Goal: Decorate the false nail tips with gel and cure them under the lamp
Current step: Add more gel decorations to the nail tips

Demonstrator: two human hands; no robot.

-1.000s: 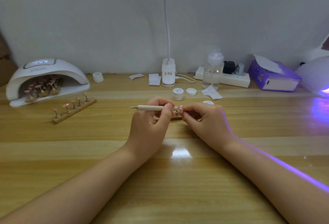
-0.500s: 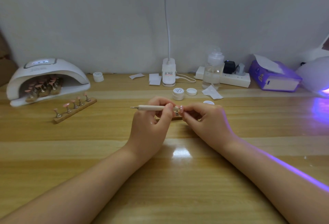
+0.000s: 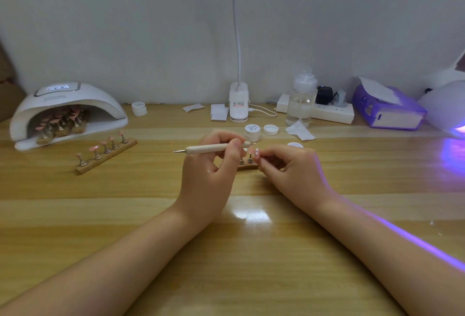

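1. Pale wall behind, glossy light-wood tabletop in front of you; violet glow spills in from the right edge.
2. Your left hand has its fingers curled around a slim cream-handled dotting pen, held roughly level, metal tip pointing left.
3. Your right hand pinches a small pale false nail tip at its fingertips, just above a short wooden holder strip that is mostly hidden between both hands.
4. An open white round gel jar stands just behind your hands, its white lid beside it.
5. Far left: the white dome-shaped curing lamp already shelters strips of pink tips; a second long wooden strip with five pink tips on metal posts lies in front of it, apart from the lamp.
6. Step in hand, by my reading: decorating a single tip; curing of this strip is not yet done.
7. Next move likely calls for turning the pen's working end to the tip or jar, with a steady pinch so wet gel is not smeared.
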